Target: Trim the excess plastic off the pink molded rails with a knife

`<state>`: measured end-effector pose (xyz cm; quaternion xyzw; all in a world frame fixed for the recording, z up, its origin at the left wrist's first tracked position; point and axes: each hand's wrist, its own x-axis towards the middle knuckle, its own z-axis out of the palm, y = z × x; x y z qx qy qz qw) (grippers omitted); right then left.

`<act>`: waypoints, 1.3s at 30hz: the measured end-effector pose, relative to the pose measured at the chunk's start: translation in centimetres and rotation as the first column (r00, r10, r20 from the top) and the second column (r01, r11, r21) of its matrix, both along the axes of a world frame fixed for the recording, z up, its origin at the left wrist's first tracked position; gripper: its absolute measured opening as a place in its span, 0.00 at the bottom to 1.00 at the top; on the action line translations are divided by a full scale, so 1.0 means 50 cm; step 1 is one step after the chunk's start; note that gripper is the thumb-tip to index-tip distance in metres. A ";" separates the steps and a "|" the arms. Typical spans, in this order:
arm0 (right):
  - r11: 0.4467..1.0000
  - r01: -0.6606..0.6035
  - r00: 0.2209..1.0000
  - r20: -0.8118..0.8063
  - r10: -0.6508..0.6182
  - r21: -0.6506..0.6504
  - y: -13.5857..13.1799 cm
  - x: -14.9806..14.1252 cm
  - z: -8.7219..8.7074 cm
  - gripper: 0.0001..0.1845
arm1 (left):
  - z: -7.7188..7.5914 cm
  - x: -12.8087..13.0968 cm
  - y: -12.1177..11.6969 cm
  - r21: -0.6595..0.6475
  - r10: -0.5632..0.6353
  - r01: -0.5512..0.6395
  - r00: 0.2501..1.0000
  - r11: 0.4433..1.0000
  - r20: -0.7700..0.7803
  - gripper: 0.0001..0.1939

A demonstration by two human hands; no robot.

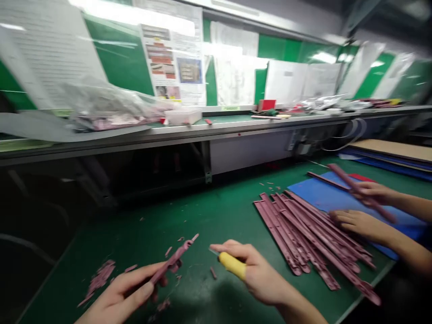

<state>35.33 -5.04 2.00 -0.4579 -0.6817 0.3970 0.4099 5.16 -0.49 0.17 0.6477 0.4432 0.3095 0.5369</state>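
Note:
My left hand [124,290] is closed round a mauve plastic strip [172,261], whose hooked end points up and to the right. In my right hand [263,274] I grip a knife [232,265] with a yellow handle. Its short blade shows near my forefinger, apart from the strip. Below the two hands lie small mauve offcuts, among them a sliver [213,272] between them. Left of my left hand is a heap of thin scraps [100,278]. A pile of long mauve strips [303,234] lies to the right of my right hand.
At right, a co-worker's hand [374,193] holds a mauve strip [361,191]; the other hand [351,220] touches the pile. Blue sheets [310,186] lie beneath. A shelf [229,128] crosses behind the green table [162,216], carrying plastic bags [111,105] and a clear box [184,116].

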 end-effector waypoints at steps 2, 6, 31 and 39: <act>0.998 -0.056 0.993 -0.106 0.055 -0.002 -0.005 -0.010 0.034 0.15 | 0.042 -0.012 -0.005 0.068 -0.169 0.173 0.984 0.983 -0.062 0.18; 0.986 -0.166 0.966 -0.197 0.169 0.034 -0.014 -0.049 0.076 0.16 | 0.077 -0.012 -0.011 0.177 -0.245 0.255 0.967 0.951 -0.075 0.19; 0.965 -0.121 0.940 -0.340 0.035 -0.235 -0.036 -0.101 0.085 0.19 | 0.032 -0.012 -0.024 0.994 0.319 -0.071 0.947 0.079 0.043 0.31; 0.974 -0.148 0.981 -0.147 0.123 -0.173 -0.014 -0.084 0.070 0.18 | 0.031 -0.043 -0.032 0.999 0.404 0.021 0.914 0.049 -0.039 0.34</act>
